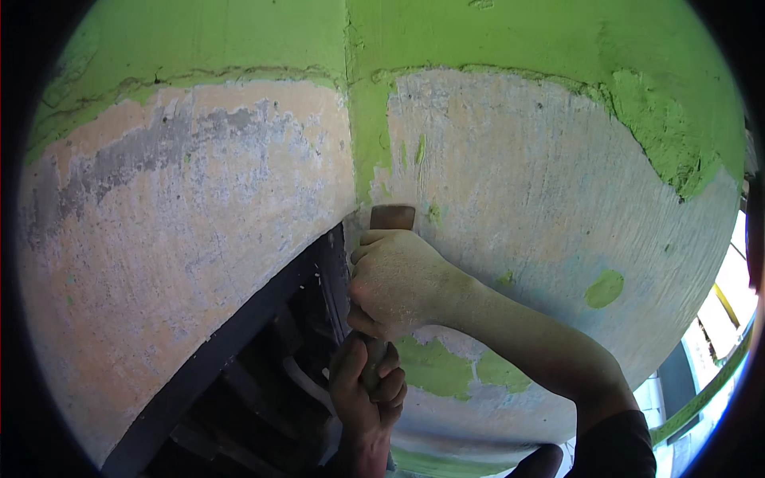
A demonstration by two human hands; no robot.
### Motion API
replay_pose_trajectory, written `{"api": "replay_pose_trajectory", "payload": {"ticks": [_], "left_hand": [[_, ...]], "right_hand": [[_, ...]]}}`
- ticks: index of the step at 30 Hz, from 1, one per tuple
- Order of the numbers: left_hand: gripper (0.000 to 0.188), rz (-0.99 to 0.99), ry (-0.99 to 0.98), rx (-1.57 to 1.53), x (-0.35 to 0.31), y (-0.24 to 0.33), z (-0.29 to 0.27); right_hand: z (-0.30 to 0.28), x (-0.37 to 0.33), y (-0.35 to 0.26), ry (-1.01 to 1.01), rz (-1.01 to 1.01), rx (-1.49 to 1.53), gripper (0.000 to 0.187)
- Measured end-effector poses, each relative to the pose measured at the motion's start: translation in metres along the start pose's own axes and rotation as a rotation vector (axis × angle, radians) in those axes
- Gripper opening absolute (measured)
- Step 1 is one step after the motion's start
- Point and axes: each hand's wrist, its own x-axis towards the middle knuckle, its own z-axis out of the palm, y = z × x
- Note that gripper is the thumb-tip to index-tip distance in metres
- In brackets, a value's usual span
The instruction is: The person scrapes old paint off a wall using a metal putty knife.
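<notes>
A paint scraper with a short, broad blade (393, 217) points upward against the wall by the inside corner. My right hand (405, 279) is wrapped round it just below the blade, the back of the hand pale with dust. Lower down, my left hand (368, 386) grips the scraper's handle, which shows between its thumb and fingers. Around the blade the wall (510, 159) is mostly bare and pale, with small green paint flecks beside it. A strip of green paint (368, 119) runs up the corner above the blade.
Green paint (510, 32) covers the wall above a ragged edge. At lower left is an opening with a dark frame (215, 342) and curved bars. Green patches (434, 366) lie behind my forearm. A green pole (701, 390) slants at the bright right edge.
</notes>
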Motion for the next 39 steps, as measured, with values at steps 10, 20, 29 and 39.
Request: {"api": "replay_pose_trajectory", "payload": {"ticks": [10,20,29,39], "left_hand": [[0.026,-0.021,0.078,0.065,-0.012,-0.012,0.004],[0.024,0.097,0.153,0.212,-0.005,-0.014,0.027],[0.021,0.094,0.08,0.089,-0.001,-0.004,0.007],[0.022,0.058,-0.078,0.085,0.013,0.013,0.031]], "right_hand": [[0.02,-0.034,-0.008,0.106,-0.077,0.12,0.025],[0.034,-0.032,-0.006,0.414,-0.22,0.29,0.019],[0.034,-0.021,-0.011,0.471,-0.179,0.284,0.022],[0.014,-0.011,0.0,0.566,-0.129,0.199,0.022]]}}
